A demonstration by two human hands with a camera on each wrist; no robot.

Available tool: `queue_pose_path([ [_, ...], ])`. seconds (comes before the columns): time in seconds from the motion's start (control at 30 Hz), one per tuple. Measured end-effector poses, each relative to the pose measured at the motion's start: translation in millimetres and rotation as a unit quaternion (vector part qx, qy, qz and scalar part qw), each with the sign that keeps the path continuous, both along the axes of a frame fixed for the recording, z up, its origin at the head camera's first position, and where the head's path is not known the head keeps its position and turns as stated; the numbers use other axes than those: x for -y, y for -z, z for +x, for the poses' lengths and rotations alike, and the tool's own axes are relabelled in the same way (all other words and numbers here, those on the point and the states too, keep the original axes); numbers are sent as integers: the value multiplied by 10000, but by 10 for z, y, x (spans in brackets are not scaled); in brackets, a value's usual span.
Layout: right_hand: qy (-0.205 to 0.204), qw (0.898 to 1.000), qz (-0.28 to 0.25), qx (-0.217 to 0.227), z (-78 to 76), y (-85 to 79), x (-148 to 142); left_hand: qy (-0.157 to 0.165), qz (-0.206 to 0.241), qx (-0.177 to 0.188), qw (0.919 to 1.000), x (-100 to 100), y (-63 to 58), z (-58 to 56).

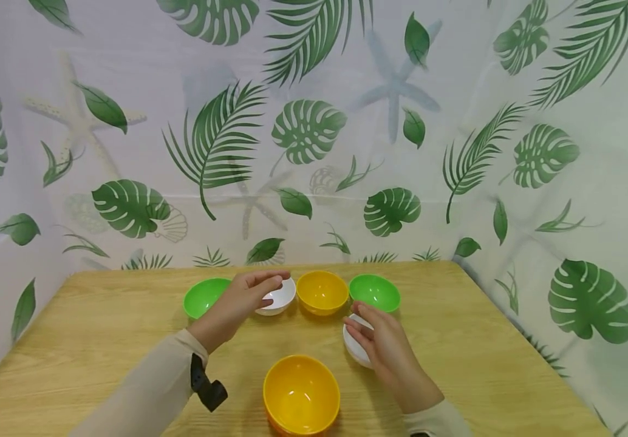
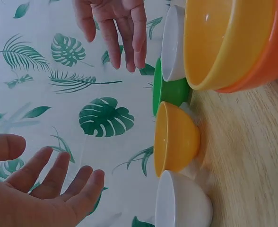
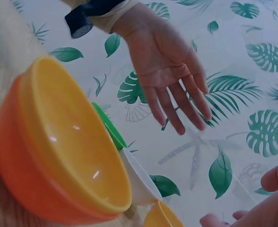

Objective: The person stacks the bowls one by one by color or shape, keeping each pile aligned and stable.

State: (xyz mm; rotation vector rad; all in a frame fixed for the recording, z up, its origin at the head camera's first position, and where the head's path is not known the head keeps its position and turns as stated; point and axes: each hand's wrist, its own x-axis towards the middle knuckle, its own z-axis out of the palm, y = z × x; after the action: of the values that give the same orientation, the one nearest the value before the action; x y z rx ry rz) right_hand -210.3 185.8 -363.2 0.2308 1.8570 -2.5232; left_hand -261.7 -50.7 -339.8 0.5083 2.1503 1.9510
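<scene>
Both hands hover above the table with nothing in them. My left hand [image 1: 243,303] is raised in front of a green bowl [image 1: 204,296] and a white bowl [image 1: 283,298], fingers loosely extended. My right hand [image 1: 385,346] partly covers another white bowl [image 1: 353,349], its fingers relaxed and slightly bent. Between the forearms, at the near side, a yellow bowl [image 1: 301,394] sits nested in an orange bowl [image 3: 16,156]. Both palms face inward in the wrist views, the left hand [image 3: 165,71] and the right hand [image 2: 115,28] apart from each other.
Along the back of the wooden table [image 1: 128,340] stand a second yellow bowl [image 1: 322,293] and a second green bowl [image 1: 375,292], in a row with the left green and white bowls. A leaf-printed cloth [image 1: 314,224] rises behind the table's back edge and at its sides.
</scene>
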Motion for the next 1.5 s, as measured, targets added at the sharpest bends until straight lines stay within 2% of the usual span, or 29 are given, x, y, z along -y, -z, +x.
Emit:
queue_pose_path([
  [0.17,-82,9985,-389,383,-197,7,26,-240,220,276,9991,-73,76,-116],
  [0.33,-546,9958,-491,541,-345,29,49,-521,392,537,9964,-129,180,-195],
  [0.43,-593,9938,-677,653,-422,46,78,-524,382,662,9957,-161,228,-223],
  [0.7,-164,9916,-980,829,-689,89,268,-724,450,942,9919,-210,299,-231],
  [0.8,-21,9901,-1085,890,-760,101,317,-703,515,1061,9905,-217,327,-231],
  [0.93,30,9892,-833,1208,-819,136,348,-691,514,1125,9899,-216,373,-213],
  [1.1,373,9841,-612,1624,-869,174,374,-699,427,1186,9896,-204,435,-173],
  [1.23,619,9782,-946,1743,-909,197,399,-651,401,1188,9900,-194,472,-165],
  [1.37,804,9672,-1510,1879,-939,225,419,-551,402,1171,9908,-202,488,-163],
  [1.5,875,9623,-1571,2040,-938,241,439,-473,419,1179,9910,-241,488,-158],
])
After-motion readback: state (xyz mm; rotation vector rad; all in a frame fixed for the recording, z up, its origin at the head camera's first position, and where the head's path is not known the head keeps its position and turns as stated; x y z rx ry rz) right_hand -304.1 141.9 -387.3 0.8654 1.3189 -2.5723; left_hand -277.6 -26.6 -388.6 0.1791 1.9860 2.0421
